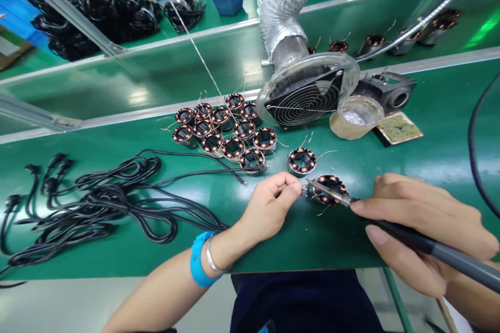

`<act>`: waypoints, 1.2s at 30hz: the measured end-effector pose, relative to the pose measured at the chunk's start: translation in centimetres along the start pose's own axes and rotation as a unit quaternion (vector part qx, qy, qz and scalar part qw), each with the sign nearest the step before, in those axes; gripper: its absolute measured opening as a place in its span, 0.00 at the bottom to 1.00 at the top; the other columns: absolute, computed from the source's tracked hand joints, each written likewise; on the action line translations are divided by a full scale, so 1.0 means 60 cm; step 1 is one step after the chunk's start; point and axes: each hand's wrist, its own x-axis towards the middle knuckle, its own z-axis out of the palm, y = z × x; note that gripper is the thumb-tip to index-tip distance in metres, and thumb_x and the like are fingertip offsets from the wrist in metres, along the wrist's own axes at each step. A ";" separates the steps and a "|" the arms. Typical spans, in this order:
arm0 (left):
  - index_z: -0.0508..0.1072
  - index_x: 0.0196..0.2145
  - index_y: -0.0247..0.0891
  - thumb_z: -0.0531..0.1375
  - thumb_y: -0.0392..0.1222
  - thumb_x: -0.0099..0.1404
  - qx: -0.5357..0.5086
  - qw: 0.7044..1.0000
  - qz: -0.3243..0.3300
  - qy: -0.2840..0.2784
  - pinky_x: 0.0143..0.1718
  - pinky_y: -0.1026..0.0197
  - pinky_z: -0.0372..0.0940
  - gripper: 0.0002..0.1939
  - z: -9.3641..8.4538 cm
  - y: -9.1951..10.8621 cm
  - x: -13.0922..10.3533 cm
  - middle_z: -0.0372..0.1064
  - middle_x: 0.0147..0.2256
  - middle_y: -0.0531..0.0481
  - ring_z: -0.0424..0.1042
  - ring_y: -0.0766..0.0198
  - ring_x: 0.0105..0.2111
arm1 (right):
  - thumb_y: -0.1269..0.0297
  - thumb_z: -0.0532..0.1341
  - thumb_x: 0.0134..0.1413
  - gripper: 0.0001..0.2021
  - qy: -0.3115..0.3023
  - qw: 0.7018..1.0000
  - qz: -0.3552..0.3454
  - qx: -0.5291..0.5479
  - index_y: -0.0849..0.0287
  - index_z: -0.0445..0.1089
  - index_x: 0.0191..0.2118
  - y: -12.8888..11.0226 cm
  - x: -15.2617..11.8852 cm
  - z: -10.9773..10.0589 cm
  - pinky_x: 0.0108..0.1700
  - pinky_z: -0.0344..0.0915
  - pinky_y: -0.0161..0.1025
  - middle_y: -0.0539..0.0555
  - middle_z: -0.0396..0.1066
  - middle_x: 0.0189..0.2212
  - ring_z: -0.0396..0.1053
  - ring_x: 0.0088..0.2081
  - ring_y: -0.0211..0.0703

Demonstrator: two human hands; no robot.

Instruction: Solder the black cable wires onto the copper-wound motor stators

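Note:
My right hand (422,223) is closed around a soldering iron (441,250), whose metal tip points left over a copper-wound stator (330,190). The tip lies close to the fingertips of my left hand (271,203). Thumb and forefinger of that hand are pinched on thin wires (304,190) beside the stator's left edge; their exact ends are too small to tell. Just behind, a second stator (302,161) stands upright with thin leads sticking out. A group of several more stators (233,148) stands further left and back.
Black power cables (128,203) lie coiled at the left. A fan (307,101) with a silver duct (279,5) stands behind the stators. To its right are a round tub (355,119), an iron holder (390,91) and a sponge tray (400,129) on the green table (449,166).

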 end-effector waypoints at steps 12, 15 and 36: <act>0.68 0.30 0.37 0.58 0.48 0.67 0.009 1.000 0.007 -0.002 0.24 0.65 0.48 0.13 -0.001 0.001 -0.002 0.51 0.21 0.61 0.46 0.71 0.21 | 0.76 0.58 0.52 0.15 -0.005 1.000 0.000 0.007 0.59 0.74 0.44 0.000 0.002 0.005 0.23 0.60 0.40 0.51 0.65 0.24 0.63 0.22 0.40; 0.68 0.30 0.37 0.57 0.48 0.68 0.009 1.000 0.008 -0.002 0.24 0.65 0.47 0.12 -0.002 0.000 -0.001 0.51 0.21 0.61 0.46 0.71 0.21 | 0.78 0.58 0.51 0.15 0.012 1.000 -0.012 0.021 0.61 0.74 0.44 0.001 0.001 0.006 0.23 0.60 0.40 0.51 0.65 0.24 0.62 0.23 0.39; 0.68 0.30 0.37 0.57 0.47 0.67 0.003 1.000 0.006 -0.008 0.23 0.65 0.47 0.12 -0.003 -0.001 -0.001 0.50 0.21 0.61 0.46 0.71 0.21 | 0.79 0.60 0.51 0.21 0.035 0.999 0.009 0.026 0.58 0.75 0.50 0.005 -0.004 0.004 0.24 0.63 0.43 0.53 0.68 0.27 0.66 0.25 0.42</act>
